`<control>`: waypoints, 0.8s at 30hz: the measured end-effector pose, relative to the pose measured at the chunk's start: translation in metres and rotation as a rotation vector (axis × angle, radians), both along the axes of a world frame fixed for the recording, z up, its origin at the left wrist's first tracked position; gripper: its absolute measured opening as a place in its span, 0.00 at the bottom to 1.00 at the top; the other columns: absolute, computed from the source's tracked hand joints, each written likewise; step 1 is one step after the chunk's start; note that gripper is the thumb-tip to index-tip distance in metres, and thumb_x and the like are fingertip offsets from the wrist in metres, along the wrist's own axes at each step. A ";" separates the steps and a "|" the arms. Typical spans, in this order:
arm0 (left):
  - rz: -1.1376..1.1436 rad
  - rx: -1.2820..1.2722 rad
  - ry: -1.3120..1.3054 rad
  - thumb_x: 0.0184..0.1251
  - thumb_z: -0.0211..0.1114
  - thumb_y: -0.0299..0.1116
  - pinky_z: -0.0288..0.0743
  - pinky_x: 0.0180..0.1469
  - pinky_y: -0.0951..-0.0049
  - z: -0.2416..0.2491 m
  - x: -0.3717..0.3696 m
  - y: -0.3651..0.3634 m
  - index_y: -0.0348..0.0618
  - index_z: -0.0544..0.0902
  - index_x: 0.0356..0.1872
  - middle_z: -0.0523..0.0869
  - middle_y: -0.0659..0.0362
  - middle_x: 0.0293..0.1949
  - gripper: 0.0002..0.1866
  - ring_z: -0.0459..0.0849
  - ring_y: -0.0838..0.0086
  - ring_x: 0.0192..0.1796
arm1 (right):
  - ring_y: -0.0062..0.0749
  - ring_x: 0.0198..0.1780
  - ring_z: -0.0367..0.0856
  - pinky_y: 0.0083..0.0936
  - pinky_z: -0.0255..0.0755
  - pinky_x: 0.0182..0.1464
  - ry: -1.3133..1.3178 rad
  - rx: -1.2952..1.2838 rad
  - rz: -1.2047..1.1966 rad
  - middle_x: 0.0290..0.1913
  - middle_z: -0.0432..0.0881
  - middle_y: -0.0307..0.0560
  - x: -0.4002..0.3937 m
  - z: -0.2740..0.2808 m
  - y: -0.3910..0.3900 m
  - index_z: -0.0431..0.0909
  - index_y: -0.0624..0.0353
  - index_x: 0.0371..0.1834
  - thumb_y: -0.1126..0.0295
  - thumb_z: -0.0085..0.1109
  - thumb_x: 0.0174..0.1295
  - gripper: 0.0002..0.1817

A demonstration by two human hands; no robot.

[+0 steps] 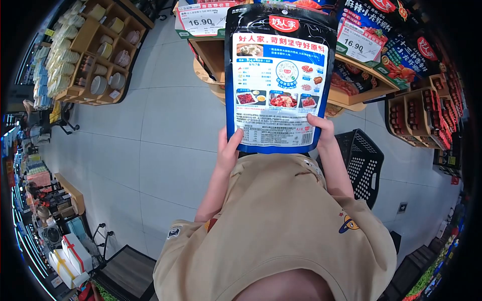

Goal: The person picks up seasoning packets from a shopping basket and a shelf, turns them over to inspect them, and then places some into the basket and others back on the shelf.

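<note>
Shop aisle, grey tiled floor [165,130]; left hand [228,148] and right hand [321,131] grip a blue pouch [278,75].

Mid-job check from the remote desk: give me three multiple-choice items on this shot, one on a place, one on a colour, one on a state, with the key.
1. Where is the black basket?
A. on the floor by the person's right arm
B. on the wooden shelf
C. in the left hand

2. What colour is the pouch's border?
A. yellow
B. dark blue
C. green

3. How is the pouch held?
A. by one hand only
B. lying on the floor
C. by both hands at its lower corners

Key: 1 A, it stands on the tiles beside that arm. 2 B, dark blue frames the white label. 3 C, the left hand and right hand each grip a bottom corner.
</note>
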State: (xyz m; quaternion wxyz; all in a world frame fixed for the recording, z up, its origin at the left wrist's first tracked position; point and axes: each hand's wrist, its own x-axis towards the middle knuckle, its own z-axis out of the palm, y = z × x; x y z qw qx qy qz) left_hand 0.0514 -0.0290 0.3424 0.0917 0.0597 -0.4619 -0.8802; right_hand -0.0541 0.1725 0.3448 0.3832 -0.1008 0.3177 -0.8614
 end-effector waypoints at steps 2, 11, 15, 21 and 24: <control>-0.002 -0.008 0.008 0.60 0.49 0.30 0.66 0.44 0.78 0.000 0.000 0.000 0.32 0.70 0.44 0.77 0.56 0.40 0.14 0.74 0.78 0.42 | 0.41 0.50 0.71 0.33 0.64 0.52 -0.029 0.031 -0.013 0.50 0.70 0.56 0.001 0.000 0.000 0.58 0.68 0.54 0.70 0.50 0.51 0.27; -0.016 0.005 -0.013 0.60 0.49 0.30 0.66 0.43 0.78 0.004 -0.001 0.001 0.32 0.70 0.43 0.77 0.56 0.39 0.14 0.74 0.79 0.41 | 0.41 0.49 0.71 0.33 0.64 0.51 -0.038 0.052 -0.008 0.50 0.69 0.56 0.000 0.001 0.001 0.58 0.69 0.55 0.70 0.50 0.50 0.27; -0.014 0.013 -0.032 0.60 0.48 0.30 0.66 0.42 0.79 0.006 0.000 0.001 0.32 0.71 0.42 0.77 0.57 0.38 0.13 0.74 0.80 0.40 | 0.40 0.50 0.71 0.33 0.65 0.51 -0.022 0.039 -0.009 0.51 0.69 0.56 0.002 -0.002 0.002 0.58 0.69 0.55 0.70 0.48 0.52 0.26; -0.004 -0.005 -0.039 0.60 0.48 0.30 0.66 0.40 0.80 0.002 0.002 0.001 0.31 0.71 0.42 0.77 0.57 0.37 0.13 0.73 0.81 0.39 | 0.40 0.49 0.71 0.33 0.65 0.51 -0.029 0.017 0.016 0.50 0.69 0.56 0.003 -0.003 0.002 0.58 0.69 0.55 0.70 0.49 0.52 0.26; 0.003 -0.002 -0.047 0.59 0.48 0.30 0.66 0.40 0.80 0.001 0.003 0.001 0.31 0.71 0.42 0.77 0.57 0.37 0.13 0.73 0.81 0.38 | 0.40 0.49 0.71 0.33 0.65 0.50 -0.034 0.034 0.007 0.50 0.69 0.56 0.005 -0.003 0.002 0.58 0.69 0.55 0.70 0.49 0.52 0.26</control>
